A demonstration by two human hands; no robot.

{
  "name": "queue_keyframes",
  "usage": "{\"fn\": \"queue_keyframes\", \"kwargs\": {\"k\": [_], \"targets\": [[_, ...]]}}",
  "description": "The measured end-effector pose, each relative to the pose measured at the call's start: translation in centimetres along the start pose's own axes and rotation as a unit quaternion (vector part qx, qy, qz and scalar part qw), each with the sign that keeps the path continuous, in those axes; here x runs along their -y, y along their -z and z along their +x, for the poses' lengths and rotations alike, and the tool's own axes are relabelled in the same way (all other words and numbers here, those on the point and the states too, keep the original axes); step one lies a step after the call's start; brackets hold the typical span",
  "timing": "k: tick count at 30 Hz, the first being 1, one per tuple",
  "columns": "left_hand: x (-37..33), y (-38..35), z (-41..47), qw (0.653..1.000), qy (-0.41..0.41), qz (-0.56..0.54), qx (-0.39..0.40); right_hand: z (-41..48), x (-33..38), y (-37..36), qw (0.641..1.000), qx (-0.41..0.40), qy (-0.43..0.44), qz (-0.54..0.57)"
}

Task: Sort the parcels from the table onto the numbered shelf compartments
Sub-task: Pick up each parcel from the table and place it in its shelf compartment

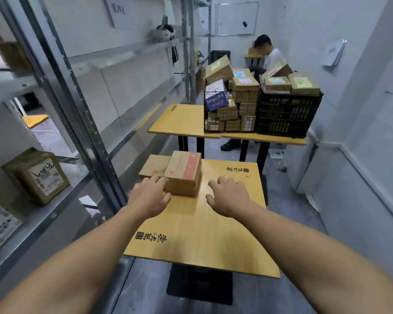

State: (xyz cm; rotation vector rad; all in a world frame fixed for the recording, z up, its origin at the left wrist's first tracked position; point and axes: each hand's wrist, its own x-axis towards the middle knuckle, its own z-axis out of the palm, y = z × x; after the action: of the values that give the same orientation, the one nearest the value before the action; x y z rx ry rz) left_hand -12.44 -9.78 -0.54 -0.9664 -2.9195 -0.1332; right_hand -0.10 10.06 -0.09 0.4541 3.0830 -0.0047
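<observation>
Parcels: bulk unsorted. Far worktop (182, 120) carries wire basket (230, 109) and black crate (288, 114), both heaped with cardboard boxes, coloured labels on top. Near worktop (197, 234), smooth yellow wood-grain laminate with printed black characters, holds just two: taller box (183, 173), plain brown corrugated card, pink tape strip and red mark on lid, square edges; touching its left side, flat box (153, 166), lower, unmarked top.

Shelf (61, 91) on the left, grey metal uprights and pale boards, mostly bare. Few items already placed: labelled box (38, 175) on a lower level, another cut off at frame edge below it, yellow padded envelope (35, 120) one level up. Compartment numbers not legible. Judged early in the job; most of the stock left to move.

Left hand (149, 197) against near-left corner of taller box, fingers (156, 179) spread, reaching onto flat box edge, not clamped. Right hand (228, 196) over bare worktop just right of taller box, fingers apart, holding nothing. Likely a two-handed pickup of taller box coming.
</observation>
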Motion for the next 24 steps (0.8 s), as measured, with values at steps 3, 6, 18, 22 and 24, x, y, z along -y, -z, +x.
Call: {"fn": "queue_keyframes", "kwargs": {"k": [3, 6, 18, 22, 24], "targets": [[0.4, -1.3, 2.7, 1.0, -0.007, -0.001, 0.015, 2.1, -0.5, -1.2, 1.0, 0.021, 0.0, 0.001], [-0.1, -2.5, 4.8, 1.0, -0.011, 0.001, 0.029, 4.3, -1.3, -2.2, 0.999, 0.035, 0.003, 0.001], [0.7, -6.6, 12.9, 0.994, 0.069, -0.044, 0.072, 15.1, -2.4, -6.1, 0.992, 0.083, 0.022, 0.088], [1.9, -7.9, 14.7, 0.991, 0.088, -0.067, 0.075, 17.6, -1.4, -7.3, 0.983, 0.098, 0.024, 0.152], [2.5, -8.4, 15.8, 0.988, 0.101, -0.079, 0.08, 18.8, -1.0, -8.0, 0.979, 0.103, 0.018, 0.178]]}}
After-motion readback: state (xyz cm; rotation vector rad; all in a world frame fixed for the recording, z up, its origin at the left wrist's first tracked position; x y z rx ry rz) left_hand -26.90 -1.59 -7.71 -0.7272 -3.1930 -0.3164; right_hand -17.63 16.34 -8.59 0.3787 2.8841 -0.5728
